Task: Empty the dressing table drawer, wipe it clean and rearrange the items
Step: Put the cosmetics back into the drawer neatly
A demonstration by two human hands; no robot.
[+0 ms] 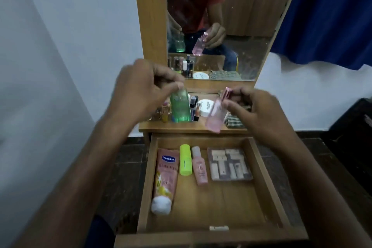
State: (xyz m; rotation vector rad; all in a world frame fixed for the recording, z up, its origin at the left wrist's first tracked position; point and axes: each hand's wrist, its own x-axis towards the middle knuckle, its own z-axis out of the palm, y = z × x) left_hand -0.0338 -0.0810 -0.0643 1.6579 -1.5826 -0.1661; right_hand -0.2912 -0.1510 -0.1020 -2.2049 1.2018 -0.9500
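Now, left hand (pixel 141 88): your grip pinches the tall green translucent bottle (pixel 180 107), frame centre.
Right hand (pixel 255 110): your grip clamps the tilted pink glass bottle (pixel 216 115).
Open wooden drawer (pixel 261 187): below both.

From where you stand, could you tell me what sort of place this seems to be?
Most likely a bedroom or dressing corner at home: a wooden dressing table with a mirror, cosmetics crowded on its top, and an open drawer holding a Vaseline tube and small bottles.
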